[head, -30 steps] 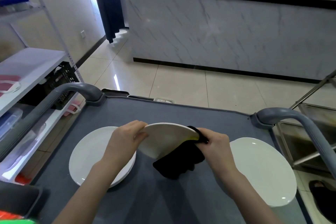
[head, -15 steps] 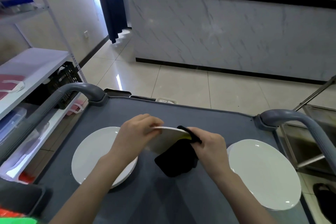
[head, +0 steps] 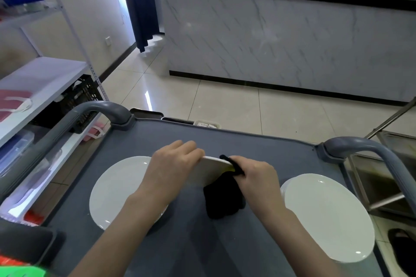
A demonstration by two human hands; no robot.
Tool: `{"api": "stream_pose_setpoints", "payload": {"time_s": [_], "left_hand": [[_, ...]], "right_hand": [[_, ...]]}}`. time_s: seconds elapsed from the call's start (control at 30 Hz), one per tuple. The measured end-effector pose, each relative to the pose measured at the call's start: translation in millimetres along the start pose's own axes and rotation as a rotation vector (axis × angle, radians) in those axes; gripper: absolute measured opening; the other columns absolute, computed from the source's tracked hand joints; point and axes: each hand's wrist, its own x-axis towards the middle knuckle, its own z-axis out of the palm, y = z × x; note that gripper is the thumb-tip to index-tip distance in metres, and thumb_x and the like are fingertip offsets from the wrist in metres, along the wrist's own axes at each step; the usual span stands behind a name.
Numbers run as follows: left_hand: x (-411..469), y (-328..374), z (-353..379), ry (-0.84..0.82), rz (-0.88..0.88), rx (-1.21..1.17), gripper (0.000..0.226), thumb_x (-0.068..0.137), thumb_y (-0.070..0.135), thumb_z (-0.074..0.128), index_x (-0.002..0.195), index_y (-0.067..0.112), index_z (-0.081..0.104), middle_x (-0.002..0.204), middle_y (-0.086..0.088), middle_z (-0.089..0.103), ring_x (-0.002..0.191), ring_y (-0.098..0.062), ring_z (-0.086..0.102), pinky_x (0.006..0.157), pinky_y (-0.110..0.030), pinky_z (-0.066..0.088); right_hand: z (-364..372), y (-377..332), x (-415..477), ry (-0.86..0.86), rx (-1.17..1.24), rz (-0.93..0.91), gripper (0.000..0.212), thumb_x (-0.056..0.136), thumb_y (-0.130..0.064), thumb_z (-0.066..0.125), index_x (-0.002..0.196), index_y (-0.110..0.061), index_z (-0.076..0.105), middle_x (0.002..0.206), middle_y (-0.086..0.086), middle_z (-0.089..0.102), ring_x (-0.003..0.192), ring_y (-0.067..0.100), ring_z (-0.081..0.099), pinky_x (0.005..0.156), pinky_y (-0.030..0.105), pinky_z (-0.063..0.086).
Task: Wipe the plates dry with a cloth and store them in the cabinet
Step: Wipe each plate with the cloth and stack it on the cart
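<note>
Above cart (head: 225, 141), plate (head: 209, 172) gripped by left fingers (head: 180, 149); right fingers (head: 242, 165), seemingly, clamp cloth (head: 222, 200) on rim.

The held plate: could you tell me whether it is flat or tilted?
Tilted. The plate has its far rim raised above the cart; the left hand grips it, the right hand pinches the cloth over it.

Forearms reach forward; left hand (head: 174, 164) curls over the held plate (head: 210, 171), right hand (head: 256, 177) pinches the black cloth (head: 222, 200).
</note>
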Motion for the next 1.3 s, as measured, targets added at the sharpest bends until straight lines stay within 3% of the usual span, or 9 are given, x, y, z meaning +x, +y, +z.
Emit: {"api": "stream_pose_setpoints", "payload": {"time_s": [0.13, 0.23, 0.4, 0.63, 0.77, 0.93, 1.07, 1.23, 1.3], "left_hand": [[7, 16, 8, 0.003, 0.089, -0.071, 0.014, 0.074, 0.007, 0.082, 0.077, 0.016, 0.072, 0.071, 0.001, 0.061, 0.065, -0.022, 0.057, 0.049, -0.034, 0.048], [-5, -4, 14, -0.010, -0.118, -0.308, 0.011, 0.078, 0.010, 0.080, 0.084, 0.017, 0.073, 0.080, 0.004, 0.066, 0.075, -0.022, 0.060, 0.061, -0.035, 0.049], [-33, -39, 26, -0.132, -0.467, -0.512, 0.008, 0.088, 0.013, 0.071, 0.089, 0.020, 0.072, 0.084, 0.013, 0.069, 0.081, -0.008, 0.065, 0.076, -0.031, 0.051], [-18, -14, 10, 0.065, -0.139, -0.181, 0.015, 0.090, 0.020, 0.059, 0.084, 0.015, 0.072, 0.071, 0.002, 0.060, 0.063, -0.024, 0.058, 0.048, -0.037, 0.048], [-1, 16, 10, 0.047, 0.079, -0.115, 0.009, 0.079, 0.008, 0.078, 0.078, 0.015, 0.072, 0.069, 0.000, 0.059, 0.063, -0.023, 0.057, 0.046, -0.036, 0.048], [-13, -11, 15, -0.026, -0.218, -0.379, 0.011, 0.081, 0.013, 0.078, 0.089, 0.017, 0.073, 0.087, 0.007, 0.067, 0.082, -0.017, 0.062, 0.072, -0.033, 0.048], [-36, -37, 21, -0.094, -0.476, -0.510, 0.010, 0.087, 0.012, 0.072, 0.087, 0.021, 0.073, 0.082, 0.015, 0.069, 0.078, -0.004, 0.064, 0.076, -0.029, 0.050], [-28, -23, 18, 0.017, -0.311, -0.332, 0.006, 0.089, 0.013, 0.069, 0.085, 0.015, 0.073, 0.075, 0.007, 0.064, 0.068, -0.019, 0.061, 0.058, -0.038, 0.050], [-18, -13, 12, 0.051, -0.192, -0.250, 0.018, 0.092, 0.022, 0.057, 0.085, 0.015, 0.072, 0.074, 0.003, 0.062, 0.068, -0.020, 0.059, 0.054, -0.036, 0.049]], "right_hand": [[7, -7, -3, 0.014, 0.013, -0.056, 0.029, 0.081, -0.013, 0.065, 0.106, -0.027, 0.072, 0.089, -0.001, 0.074, 0.081, 0.028, 0.067, 0.066, 0.038, 0.052], [4, 2, -7, 0.025, 0.125, -0.024, 0.032, 0.078, -0.005, 0.067, 0.103, -0.025, 0.074, 0.087, -0.003, 0.075, 0.079, 0.023, 0.068, 0.068, 0.038, 0.053], [-6, 17, -16, 0.054, 0.362, 0.119, 0.039, 0.074, 0.006, 0.067, 0.098, -0.022, 0.075, 0.079, -0.013, 0.072, 0.076, 0.004, 0.064, 0.069, 0.022, 0.050], [-5, 9, -5, -0.033, 0.123, 0.081, 0.030, 0.080, -0.011, 0.066, 0.104, -0.029, 0.072, 0.085, -0.002, 0.074, 0.080, 0.025, 0.065, 0.070, 0.037, 0.051], [7, -8, -4, 0.005, -0.046, -0.056, 0.027, 0.080, -0.015, 0.065, 0.102, -0.029, 0.072, 0.086, 0.000, 0.074, 0.080, 0.030, 0.065, 0.062, 0.036, 0.047], [6, 5, -11, 0.023, 0.165, 0.025, 0.032, 0.078, -0.006, 0.066, 0.101, -0.027, 0.073, 0.087, -0.005, 0.074, 0.080, 0.021, 0.067, 0.069, 0.037, 0.052], [-4, 17, -15, 0.045, 0.358, 0.136, 0.039, 0.073, 0.002, 0.066, 0.096, -0.028, 0.074, 0.080, -0.016, 0.072, 0.074, 0.003, 0.064, 0.069, 0.022, 0.050], [-4, 18, -8, -0.030, 0.209, 0.152, 0.028, 0.078, -0.009, 0.066, 0.096, -0.029, 0.072, 0.077, -0.007, 0.072, 0.075, 0.019, 0.065, 0.067, 0.034, 0.051], [0, 11, -6, -0.019, 0.087, 0.071, 0.029, 0.077, -0.012, 0.066, 0.100, -0.030, 0.071, 0.079, -0.003, 0.073, 0.075, 0.025, 0.064, 0.065, 0.035, 0.050]]}}
